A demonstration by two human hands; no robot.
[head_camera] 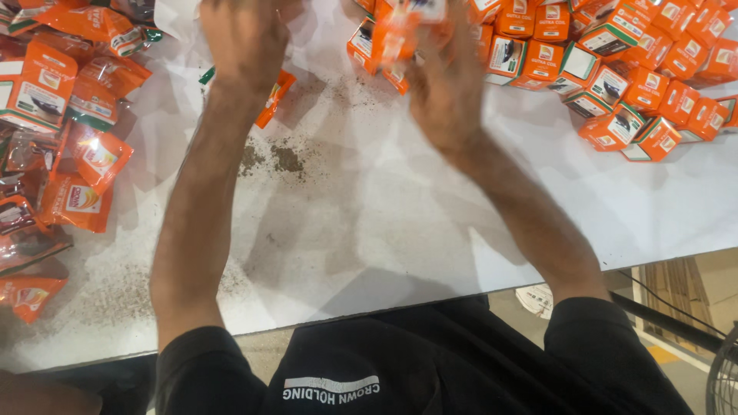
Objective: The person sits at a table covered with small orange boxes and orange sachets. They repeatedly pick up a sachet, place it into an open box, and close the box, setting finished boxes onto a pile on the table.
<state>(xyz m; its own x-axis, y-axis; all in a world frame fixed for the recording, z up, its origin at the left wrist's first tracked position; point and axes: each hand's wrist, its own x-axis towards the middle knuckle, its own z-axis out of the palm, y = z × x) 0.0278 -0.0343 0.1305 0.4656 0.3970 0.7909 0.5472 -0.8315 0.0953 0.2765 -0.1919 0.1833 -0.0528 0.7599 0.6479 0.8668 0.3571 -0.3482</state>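
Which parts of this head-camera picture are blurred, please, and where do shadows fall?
Head view: the right hand and the orange box it holds are motion-blurred; the left hand is softer too; both forearms cast shadows on the white table; the piled boxes stay sharp.

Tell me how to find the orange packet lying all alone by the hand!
Start at the white table and find the dark powder smudge near its middle. Just above it, under the left hand, lies one flat orange sachet. It sits alone on bare table, while other sachets pile at the left edge and orange boxes crowd the right.
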